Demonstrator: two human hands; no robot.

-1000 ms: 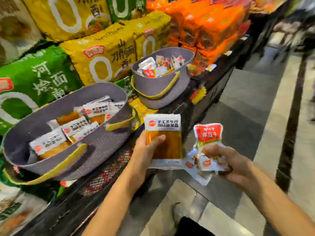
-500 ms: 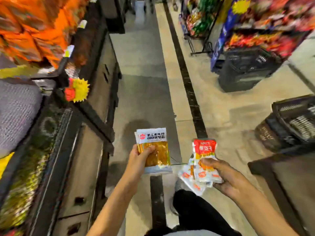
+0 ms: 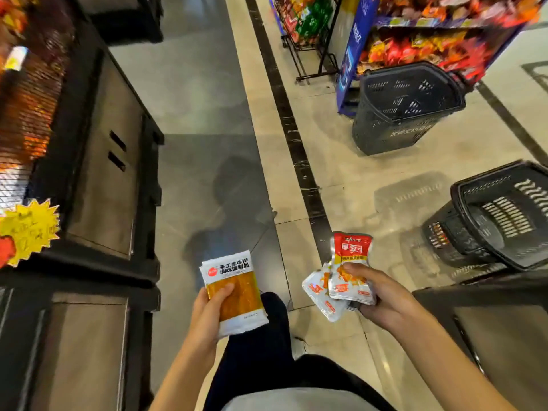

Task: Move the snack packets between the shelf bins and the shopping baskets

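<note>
**Packets in both hands, none put down yet**

The left hand point(image 3: 207, 312) grips an orange packet point(image 3: 237, 295), with the thumb on its front. The right hand point(image 3: 385, 295) pinches a small bunch of red packets point(image 3: 351, 262). All are held above the aisle floor. To the right stand a near basket point(image 3: 474, 247) and a far basket point(image 3: 394, 134); I see no packets in them. By my judgement the picking is done and the placing is left.
</note>
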